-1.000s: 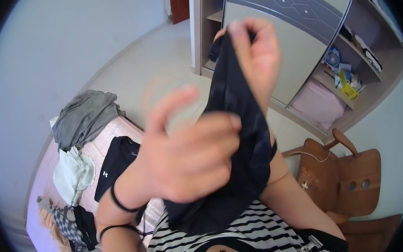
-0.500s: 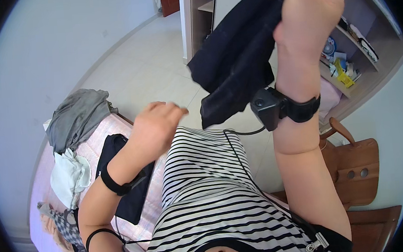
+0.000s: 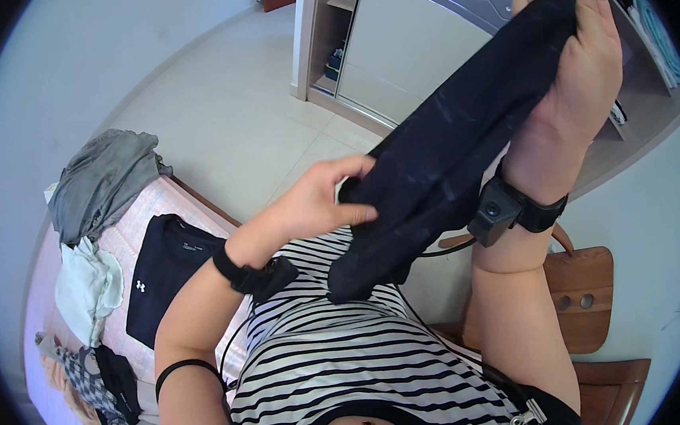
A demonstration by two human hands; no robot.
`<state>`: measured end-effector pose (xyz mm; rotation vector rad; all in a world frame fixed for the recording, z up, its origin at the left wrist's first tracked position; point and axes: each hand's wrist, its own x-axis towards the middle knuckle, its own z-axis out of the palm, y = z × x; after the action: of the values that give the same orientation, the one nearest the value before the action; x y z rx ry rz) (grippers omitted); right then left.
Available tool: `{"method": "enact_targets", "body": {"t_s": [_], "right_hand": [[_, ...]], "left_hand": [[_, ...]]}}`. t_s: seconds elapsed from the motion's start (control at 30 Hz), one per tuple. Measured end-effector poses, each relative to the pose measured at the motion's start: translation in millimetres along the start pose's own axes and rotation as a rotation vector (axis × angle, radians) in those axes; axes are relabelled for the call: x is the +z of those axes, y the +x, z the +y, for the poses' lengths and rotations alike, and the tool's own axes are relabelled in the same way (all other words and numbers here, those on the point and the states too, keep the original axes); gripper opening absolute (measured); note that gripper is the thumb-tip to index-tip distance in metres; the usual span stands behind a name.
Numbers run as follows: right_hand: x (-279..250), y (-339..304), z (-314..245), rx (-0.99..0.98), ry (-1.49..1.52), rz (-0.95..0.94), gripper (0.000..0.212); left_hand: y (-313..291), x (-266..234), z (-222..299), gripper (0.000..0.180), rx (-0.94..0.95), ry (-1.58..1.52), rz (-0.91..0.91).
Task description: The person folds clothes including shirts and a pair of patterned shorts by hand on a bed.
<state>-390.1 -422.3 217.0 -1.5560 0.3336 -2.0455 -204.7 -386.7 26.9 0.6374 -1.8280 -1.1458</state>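
Observation:
A long black garment [image 3: 454,139] stretches diagonally in front of me, its exact kind not clear from its folds. High on the right, my right hand [image 3: 588,61] is closed around its upper end, some fingers showing past the cloth. Lower down, my left hand [image 3: 327,197] pinches the left edge, thumb in front and fingertips partly hidden behind the fabric. The loose lower end hangs before my striped top [image 3: 327,357]. On the bed to my left lies a folded black T-shirt [image 3: 172,266], beside my left forearm.
The pink bed [image 3: 171,198] also bears a grey garment [image 3: 106,183], a white cloth [image 3: 86,288] and a checked piece [image 3: 90,384]. A wardrobe [image 3: 415,55] stands ahead. A wooden chair [image 3: 590,297] is at the right. Cables run from both wrist devices.
My right hand has turned and moved right, carrying the garment's upper end. My left hand has moved right and taken hold of the cloth. The garment's lower end has come nearer my body.

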Motion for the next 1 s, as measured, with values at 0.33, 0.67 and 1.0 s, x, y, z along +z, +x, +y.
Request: {"method": "enact_targets", "body": {"t_s": [0.33,0.67,1.0], "right_hand": [[-25.6,2.1,6.0,0.049,0.044,-0.249,0.022],[-9.9,-25.7,17.8,0.045,-0.155,-0.102,0.020],[-33.9,-36.1,17.8,0.064,-0.068,-0.168,0.020]], "left_hand": [[-74.9,-14.5,34.3,0.039,0.040,0.653,-0.168],[-94.9,-8.5,85.9,0.032,-0.053,1.139,-0.364],[-101.6,-27.0,137.5,0.027,-0.320,1.319,-0.260]]}}
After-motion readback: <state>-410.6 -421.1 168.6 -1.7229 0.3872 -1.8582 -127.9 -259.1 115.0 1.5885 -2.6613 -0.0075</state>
